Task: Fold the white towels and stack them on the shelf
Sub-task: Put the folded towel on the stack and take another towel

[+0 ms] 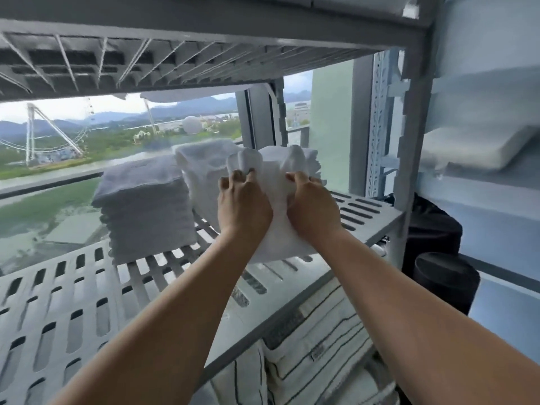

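Terry cloth, matt and nubbly: white towel (272, 165) and folded stack (146, 206) alike. Deck of shelf (388, 213) looks moulded plastic, pale grey, smooth, dull sheen; perforated upright (380, 127) painted metal. Below, striped cloth (321, 331), flat-woven; black rolls (444, 282) matt, material unclear.

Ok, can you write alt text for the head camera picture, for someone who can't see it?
Two bare hands, left hand and right hand side by side, grip a bunched white towel at a slatted grey shelf. A neat stack of folded towels sits on the shelf to the left, a window behind.
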A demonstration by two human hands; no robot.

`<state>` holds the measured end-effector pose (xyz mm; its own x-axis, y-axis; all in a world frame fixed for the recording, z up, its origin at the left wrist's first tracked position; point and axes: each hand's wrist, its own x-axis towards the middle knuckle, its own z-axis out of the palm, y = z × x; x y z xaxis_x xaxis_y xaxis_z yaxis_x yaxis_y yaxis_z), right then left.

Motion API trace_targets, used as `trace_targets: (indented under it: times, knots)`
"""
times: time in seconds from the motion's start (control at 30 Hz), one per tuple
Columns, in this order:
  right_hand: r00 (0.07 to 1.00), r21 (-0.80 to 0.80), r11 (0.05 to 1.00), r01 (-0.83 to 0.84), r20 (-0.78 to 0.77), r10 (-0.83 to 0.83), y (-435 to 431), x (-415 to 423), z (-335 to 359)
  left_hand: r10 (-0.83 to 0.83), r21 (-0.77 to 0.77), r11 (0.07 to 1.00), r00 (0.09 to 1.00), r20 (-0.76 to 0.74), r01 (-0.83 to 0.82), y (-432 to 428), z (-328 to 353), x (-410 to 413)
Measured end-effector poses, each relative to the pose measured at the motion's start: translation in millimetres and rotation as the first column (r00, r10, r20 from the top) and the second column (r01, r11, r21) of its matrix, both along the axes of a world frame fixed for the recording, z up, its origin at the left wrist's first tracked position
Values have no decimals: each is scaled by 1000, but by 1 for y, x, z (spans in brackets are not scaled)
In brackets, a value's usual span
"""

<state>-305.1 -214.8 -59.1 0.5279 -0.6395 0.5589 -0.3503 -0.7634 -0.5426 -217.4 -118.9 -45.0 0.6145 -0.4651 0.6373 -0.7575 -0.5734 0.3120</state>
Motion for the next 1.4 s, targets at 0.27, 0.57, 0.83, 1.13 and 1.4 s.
trace_targets:
  times: [0.27, 0.57, 0.83, 1.13, 1.4]
  knots:
    - [996, 39, 997, 63, 55, -65, -82, 23, 14, -93, 24, 995, 995, 24, 92, -88, 18, 34]
    - [975, 10, 999, -43, 218, 39, -164, 46, 15, -51, -191, 981, 997, -51, 40, -153, 27, 53]
    - [903, -116, 976, -187, 370, 217, -234, 44, 26, 92, -329, 920, 931, -352, -215, -222, 53, 38]
    - [881, 571, 718, -398, 456, 125, -272, 64, 47, 112, -533, 828, 983, -145, -173, -248, 65, 34]
    - [816, 577, 612, -541, 537, 216, -280, 90, 88, -38, -700, 714, 996, -77, -27, -246, 77, 73]
